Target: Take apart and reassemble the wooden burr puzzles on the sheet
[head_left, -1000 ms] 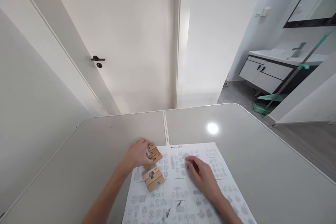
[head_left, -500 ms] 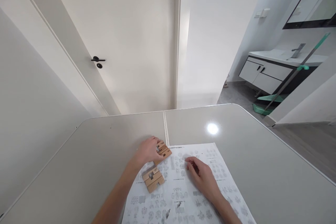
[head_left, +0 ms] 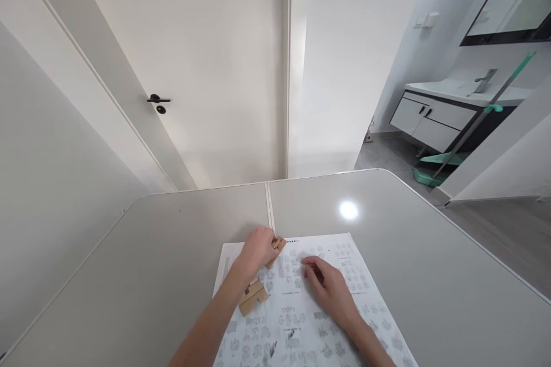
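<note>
Near the top of the printed sheet, my left hand (head_left: 257, 248) is closed on grooved wooden burr puzzle pieces (head_left: 276, 251) lying side by side, its fingers over the far end and its thumb on the near side. The hand hides much of this group. Just below, a second group of notched wooden pieces (head_left: 253, 298) lies on the paper, partly covered by my left wrist. My right hand (head_left: 330, 288) rests on the sheet to the right, fingers curled in and the thumb close to the index finger. No object shows in it.
The white sheet (head_left: 297, 304), printed with small grey diagrams, lies on a light grey table (head_left: 413, 252) with a seam (head_left: 270, 206) down its middle. Beyond the table stand a door with a black handle (head_left: 158, 98), a sink cabinet (head_left: 434, 114) and a green-handled broom (head_left: 486, 114).
My left hand has shifted to the right with the upper wooden pieces and turned, so less of them shows. The lower group is now partly behind my wrist. My right hand stays put.
</note>
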